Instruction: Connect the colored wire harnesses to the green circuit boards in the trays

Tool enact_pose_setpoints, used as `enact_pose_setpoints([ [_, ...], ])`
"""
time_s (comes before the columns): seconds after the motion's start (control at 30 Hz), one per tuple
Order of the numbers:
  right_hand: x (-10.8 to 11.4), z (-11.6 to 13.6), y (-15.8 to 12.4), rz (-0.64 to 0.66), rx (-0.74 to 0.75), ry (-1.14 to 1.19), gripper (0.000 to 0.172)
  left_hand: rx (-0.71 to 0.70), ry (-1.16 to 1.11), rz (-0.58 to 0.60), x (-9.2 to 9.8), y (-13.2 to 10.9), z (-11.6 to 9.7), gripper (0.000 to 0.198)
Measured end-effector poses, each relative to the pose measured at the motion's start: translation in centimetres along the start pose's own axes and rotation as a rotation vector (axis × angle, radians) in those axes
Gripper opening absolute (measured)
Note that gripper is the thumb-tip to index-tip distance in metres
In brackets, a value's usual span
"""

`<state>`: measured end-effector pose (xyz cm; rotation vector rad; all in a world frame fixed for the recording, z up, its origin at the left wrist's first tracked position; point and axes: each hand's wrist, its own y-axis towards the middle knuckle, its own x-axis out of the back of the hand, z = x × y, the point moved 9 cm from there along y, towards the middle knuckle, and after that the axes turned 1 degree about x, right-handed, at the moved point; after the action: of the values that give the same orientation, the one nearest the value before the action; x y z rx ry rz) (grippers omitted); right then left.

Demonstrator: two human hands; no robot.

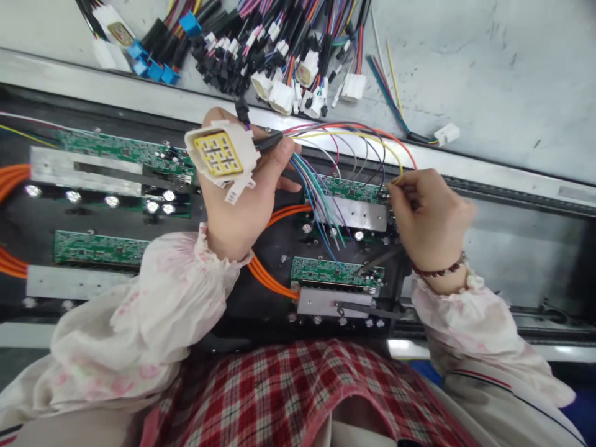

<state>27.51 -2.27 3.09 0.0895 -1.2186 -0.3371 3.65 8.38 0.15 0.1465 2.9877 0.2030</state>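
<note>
Four green printed circuit boards [125, 152] sit in a black metal chassis [237, 292]. What lies furthest left?

Thick orange cables [12, 180] come in from that edge, beside a long silver aluminium plate [86, 174] fixed over the upper left board. Moving right, what does the left hand [244, 192] hold?

It is closed firmly around a white plastic multi-pin connector [218, 155], whose yellow face tilts up toward the head camera. That angle probably keeps the pin openings in view.

And behind the connector?

A fan of thin multicoloured wires [335, 139] leaves its back and arcs over the central boards, apparently lifted to stay clear of their components. Just beyond, a heap of black and coloured wiring harnesses [261, 56] lies on a grey workbench [512, 74], likely within easy reach.

What about the right hand [431, 217]?

It makes a narrow pinch, its fingertips [393, 183] closed on what looks like a thin yellow wire [399, 164], perhaps to control its free end. A dark red beaded bracelet [440, 268] circles the wrist.

Anything further right?

A small white connector [447, 133] with dark and coloured leads rests on the bench, well apart from both hands.
</note>
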Motion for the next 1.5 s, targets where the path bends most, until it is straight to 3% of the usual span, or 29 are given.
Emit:
enact_pose_setpoints([
  [0.2,-0.1,-0.4,0.1,-0.038,-0.021,0.051,0.006,0.119,-0.041,-0.039,-0.2,-0.3,0.3,0.047],
  [0.47,0.0,-0.5,-0.1,0.011,-0.014,0.021,0.007,-0.027,-0.043,0.076,0.2,0.5,1.1,0.052],
  [0.63,1.1,3.5,-0.6,-0.035,0.042,0.03,0.017,0.026,0.0,0.068,0.2,0.5,1.2,0.056],
  [0.77,-1.2,7.0,-1.0,0.21,0.244,0.138,0.012,0.047,0.012,-0.019,0.1,-0.1,0.3,0.048],
  [0.83,-1.1,6.2,-0.8,0.214,0.233,0.084,0.01,0.051,0.004,-0.065,0.1,-0.4,-0.2,0.046],
  [0.93,0.5,4.2,0.0,0.066,0.154,0.035,0.006,0.059,0.002,-0.078,-0.2,-0.5,-0.5,0.044],
  [1.03,1.1,3.9,0.7,-0.037,0.14,0.112,0.006,0.089,0.001,-0.082,-0.1,-0.5,-0.2,0.044],
  [1.23,-1.8,4.1,1.3,0.046,0.117,0.185,0.004,0.061,0.039,-0.055,-0.3,-0.5,-0.8,0.043],
  [1.5,-1.7,4.1,1.1,0.012,0.121,0.168,0.002,0.052,-0.002,-0.088,-0.2,-0.6,-0.9,0.04],
])
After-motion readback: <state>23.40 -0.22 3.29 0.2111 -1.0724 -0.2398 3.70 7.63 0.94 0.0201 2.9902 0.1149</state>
